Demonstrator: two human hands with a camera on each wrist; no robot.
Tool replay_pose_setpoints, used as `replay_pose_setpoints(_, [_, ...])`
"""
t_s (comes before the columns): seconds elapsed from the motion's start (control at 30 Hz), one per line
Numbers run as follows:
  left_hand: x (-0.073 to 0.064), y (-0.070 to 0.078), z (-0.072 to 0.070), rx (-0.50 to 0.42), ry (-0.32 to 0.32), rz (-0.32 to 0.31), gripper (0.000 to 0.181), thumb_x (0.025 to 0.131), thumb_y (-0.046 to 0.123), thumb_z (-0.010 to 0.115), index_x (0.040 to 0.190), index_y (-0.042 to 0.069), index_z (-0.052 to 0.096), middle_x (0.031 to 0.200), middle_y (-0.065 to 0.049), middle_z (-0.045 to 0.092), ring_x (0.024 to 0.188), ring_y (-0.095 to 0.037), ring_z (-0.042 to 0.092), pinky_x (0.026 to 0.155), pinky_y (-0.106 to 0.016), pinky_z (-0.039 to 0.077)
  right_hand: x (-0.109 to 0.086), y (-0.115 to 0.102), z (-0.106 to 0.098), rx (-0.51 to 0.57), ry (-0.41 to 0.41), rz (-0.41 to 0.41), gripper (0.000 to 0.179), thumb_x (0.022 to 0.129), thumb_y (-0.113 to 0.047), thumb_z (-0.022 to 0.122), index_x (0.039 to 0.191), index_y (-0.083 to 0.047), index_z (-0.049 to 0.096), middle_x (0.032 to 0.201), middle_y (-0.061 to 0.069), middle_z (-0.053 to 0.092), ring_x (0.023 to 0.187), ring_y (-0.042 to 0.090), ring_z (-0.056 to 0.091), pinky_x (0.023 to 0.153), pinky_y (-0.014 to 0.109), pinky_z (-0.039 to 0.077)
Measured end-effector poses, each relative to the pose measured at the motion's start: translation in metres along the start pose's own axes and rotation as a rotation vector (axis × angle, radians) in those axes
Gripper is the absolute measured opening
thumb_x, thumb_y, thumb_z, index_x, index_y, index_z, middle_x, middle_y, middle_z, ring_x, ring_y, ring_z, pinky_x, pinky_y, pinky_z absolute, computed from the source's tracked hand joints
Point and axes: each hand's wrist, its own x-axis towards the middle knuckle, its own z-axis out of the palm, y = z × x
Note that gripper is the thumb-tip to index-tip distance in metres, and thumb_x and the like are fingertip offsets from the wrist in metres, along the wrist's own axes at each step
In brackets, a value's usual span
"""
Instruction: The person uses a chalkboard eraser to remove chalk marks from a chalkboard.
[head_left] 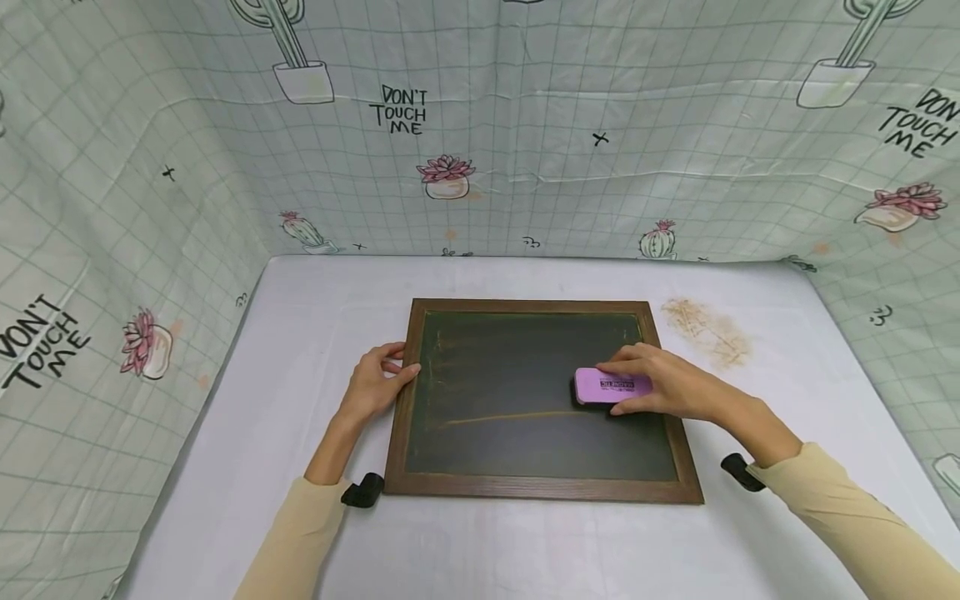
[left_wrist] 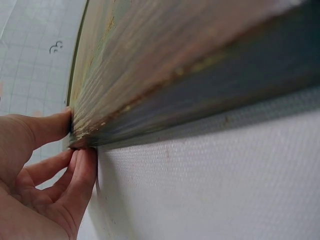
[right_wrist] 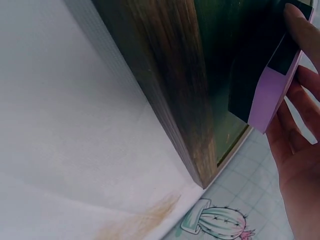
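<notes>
Head: right hand (head_left: 671,382) grips the eraser (head_left: 609,386), thumb and fingers curled around its right end. Eraser is on the right part of the board (head_left: 495,367), directly left of the right palm, well apart from the left hand (head_left: 373,383). Long axis runs side to side, roughly along the line between the hands; free end points at the left hand. Key relation: the yellow line (head_left: 510,417) lies between the hands, a bit closer to the person than either. Its right end is just beside the eraser, so right hand is nearer there; it runs left, roughly parallel to the eraser's long axis.

Left wrist: left hand pinches the board's edge, thumb on top, fingers below at the side. No eraser in this view.

Right wrist: eraser held between thumb and fingers, black side toward the board. Can't tell if it's fully flat on the surface.
</notes>
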Motion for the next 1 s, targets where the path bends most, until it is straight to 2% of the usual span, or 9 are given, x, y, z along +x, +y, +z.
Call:
replay_pose_setpoints(0.17, [0.001, 0.001, 0.000, -0.001, -0.002, -0.005, 0.055, 0.099, 0.014, 0.070, 0.145, -0.008, 0.051, 0.134, -0.028, 0.058, 0.112, -0.040, 0.060, 0.090, -0.048, 0.049, -0.006, -0.001, 0.001, 0.012, -0.009, 0.011, 0.057, 0.083, -0.034, 0.088, 0.129, -0.004, 0.072, 0.118, 0.003, 0.067, 0.102, 0.017, 0.059, 0.082, 0.038, 0.051])
replay_pose_setpoints(0.57, [-0.002, 0.002, -0.001, 0.008, 0.006, -0.003, 0.054, 0.099, 0.014, 0.069, 0.144, -0.009, 0.052, 0.133, -0.028, 0.059, 0.111, -0.040, 0.061, 0.088, -0.048, 0.049, -0.014, -0.007, 0.009, 0.047, 0.011, -0.021, 0.057, 0.083, -0.036, 0.088, 0.128, -0.005, 0.072, 0.116, -0.002, 0.066, 0.098, 0.011, 0.057, 0.080, 0.032, 0.050])
replay_pose_setpoints(0.77, [-0.003, 0.004, -0.002, 0.003, 0.005, 0.004, 0.053, 0.100, 0.015, 0.069, 0.144, -0.009, 0.051, 0.132, -0.029, 0.059, 0.110, -0.039, 0.062, 0.087, -0.048, 0.050, -0.014, -0.008, 0.016, 0.039, 0.059, -0.047, 0.057, 0.079, -0.033, 0.091, 0.125, -0.004, 0.074, 0.109, -0.006, 0.064, 0.093, 0.007, 0.054, 0.077, 0.029, 0.049])
replay_pose_setpoints(1.0, [-0.002, 0.002, -0.001, 0.000, 0.002, 0.009, 0.054, 0.100, 0.015, 0.069, 0.144, -0.010, 0.051, 0.132, -0.029, 0.059, 0.109, -0.039, 0.062, 0.086, -0.048, 0.050, -0.017, -0.009, 0.023, 0.016, 0.107, -0.056, 0.057, 0.075, -0.028, 0.094, 0.123, -0.003, 0.075, 0.106, -0.005, 0.064, 0.090, 0.006, 0.052, 0.074, 0.027, 0.048])
